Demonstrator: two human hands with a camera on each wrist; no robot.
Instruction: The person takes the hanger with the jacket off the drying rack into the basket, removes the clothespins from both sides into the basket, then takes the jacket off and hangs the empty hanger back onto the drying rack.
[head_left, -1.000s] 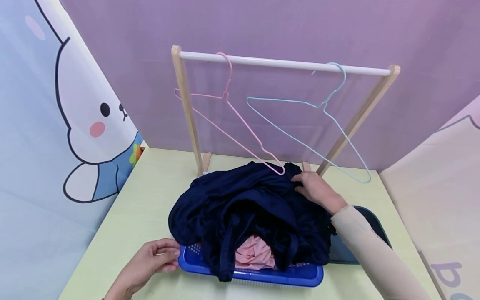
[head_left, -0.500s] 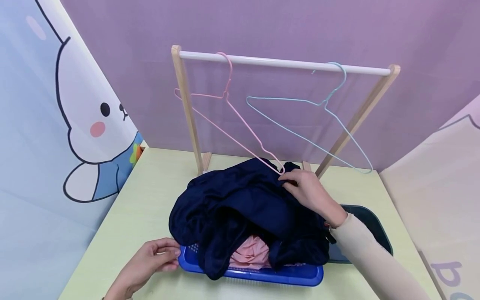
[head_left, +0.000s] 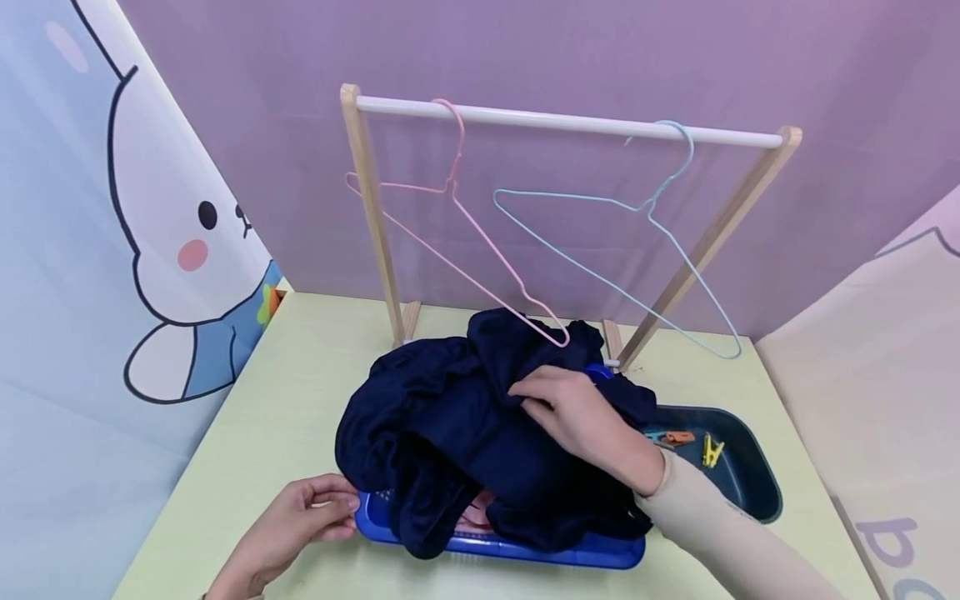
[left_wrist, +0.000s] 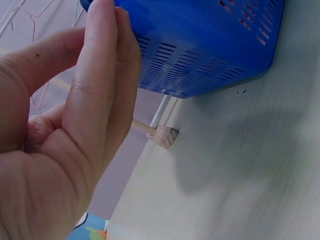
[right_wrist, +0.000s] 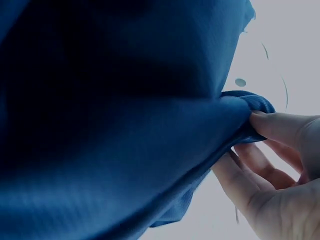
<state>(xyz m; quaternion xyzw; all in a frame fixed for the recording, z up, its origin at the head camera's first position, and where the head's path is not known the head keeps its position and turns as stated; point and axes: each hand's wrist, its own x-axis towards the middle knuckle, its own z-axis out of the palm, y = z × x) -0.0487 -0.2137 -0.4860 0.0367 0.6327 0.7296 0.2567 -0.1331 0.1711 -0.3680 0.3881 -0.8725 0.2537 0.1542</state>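
Note:
A dark navy garment (head_left: 480,425) lies heaped over a blue plastic basket (head_left: 495,546) with slotted sides. My right hand (head_left: 581,417) pinches a fold of this garment between thumb and fingers; in the right wrist view the navy cloth (right_wrist: 125,150) hangs from the fingertips. At the basket's left front corner, my left hand (head_left: 300,521) grips the rim. The left wrist view shows those curled fingers against the blue basket wall (left_wrist: 200,45). A bit of pink cloth (head_left: 476,514) peeks out beneath the navy garment; the rest of it is covered.
Behind stands a wooden rack with a white rail (head_left: 555,122), bearing a pink hanger (head_left: 491,242) and a light blue hanger (head_left: 592,267). To the right, a dark green tray (head_left: 765,483) holds clothespins, including a yellow clothespin (head_left: 712,451) and an orange clothespin (head_left: 679,437).
My right hand has drawn the navy garment's fold left and toward me. The tray's clothespins have come into view, and less pink cloth shows. My left hand has stayed at the basket corner.

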